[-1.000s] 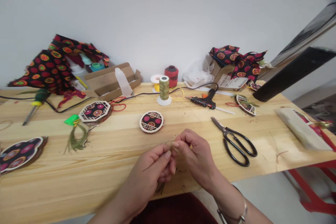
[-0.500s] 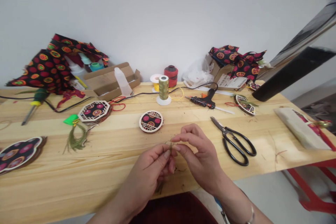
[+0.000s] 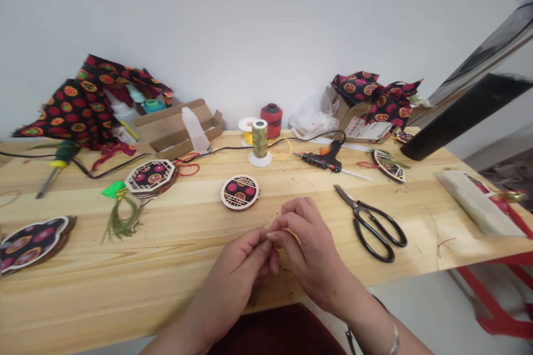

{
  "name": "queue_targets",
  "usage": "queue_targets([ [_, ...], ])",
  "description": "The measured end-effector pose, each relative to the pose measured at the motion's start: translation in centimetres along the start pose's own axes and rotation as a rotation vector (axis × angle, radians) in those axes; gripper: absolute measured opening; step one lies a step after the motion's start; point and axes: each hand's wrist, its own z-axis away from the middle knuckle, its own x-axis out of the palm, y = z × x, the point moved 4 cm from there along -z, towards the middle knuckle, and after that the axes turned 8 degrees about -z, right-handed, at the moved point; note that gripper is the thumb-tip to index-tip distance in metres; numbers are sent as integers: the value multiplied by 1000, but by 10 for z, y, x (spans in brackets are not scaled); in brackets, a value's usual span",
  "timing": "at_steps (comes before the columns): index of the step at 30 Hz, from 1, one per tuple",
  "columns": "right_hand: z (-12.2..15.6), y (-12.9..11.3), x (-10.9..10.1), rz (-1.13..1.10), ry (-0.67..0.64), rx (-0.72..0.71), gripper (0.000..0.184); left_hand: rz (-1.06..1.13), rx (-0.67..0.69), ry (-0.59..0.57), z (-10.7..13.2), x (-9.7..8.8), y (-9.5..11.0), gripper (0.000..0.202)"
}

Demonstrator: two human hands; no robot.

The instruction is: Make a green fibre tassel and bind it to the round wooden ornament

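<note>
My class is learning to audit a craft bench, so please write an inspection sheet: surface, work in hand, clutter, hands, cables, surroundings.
Surface: pale wooden table, thin scraps toward its right front edge.
Work in hand: fine strands, mostly hidden, show below the left hand; a round ornament lies flat beyond the hands.
Clutter: black-handled scissors, octagonal ornament, screwdriver, open cardboard box, green thread spool, glue gun.
Hands: left appears to pinch the strands; right hand meets its fingertips, anything between them hidden.
Cables: black cable runs along the back, looping beside the glue gun.
Surroundings: pale wall behind; red frame beyond the table's right front; other people: nothing seen.
</note>
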Motion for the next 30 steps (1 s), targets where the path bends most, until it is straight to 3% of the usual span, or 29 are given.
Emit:
queue_targets([
  [9, -2, 5, -4, -47, 59, 41, 16, 71, -37, -2, -1, 3, 5, 22],
  [15, 0, 11, -12, -111, 170, 58, 13, 130, -78, -3, -2, 3, 5, 21],
  [22, 1, 2, -7, 16, 40, -25, 13, 71, -25, 10, -3, 3, 5, 22],
  [30, -1, -3, -2, 80, -56, 6, 15, -35, -21, 13, -1, 2, 3, 26],
])
